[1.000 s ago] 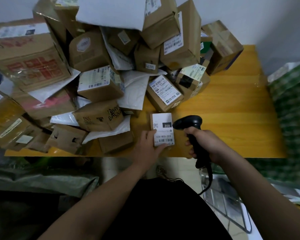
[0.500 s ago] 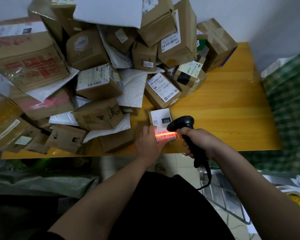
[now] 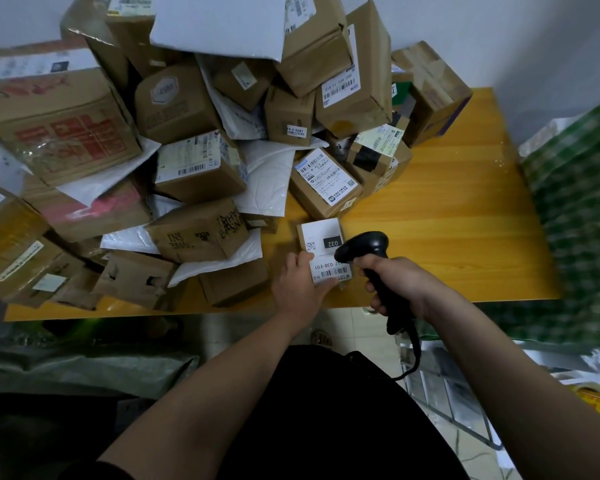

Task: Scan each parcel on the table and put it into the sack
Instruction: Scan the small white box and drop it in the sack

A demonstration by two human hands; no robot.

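The fingers [image 3: 328, 288] of the left hand [image 3: 300, 289] are curled around the near left corner of a small parcel [image 3: 321, 244], the thumb pressed onto its white label and the fingertips tucked under its near edge, so the parcel is gripped where it lies on the yellow wooden table [image 3: 447, 216], close to the near edge. Just right of those fingers, the right hand [image 3: 400, 287] is wrapped tightly around the handle of a black barcode scanner [image 3: 364, 247], whose head is held over the label's right side; a cord is seen trailing down from the handle. Beyond and to the left of the fingers, a tall heap of cardboard boxes [image 3: 201, 233] and white padded mailers [image 3: 271, 181] is piled across the table. Far to the right of the scanner hand, a green-and-white checked sack [image 3: 579, 209] is seen, blurred, beside the table's end.
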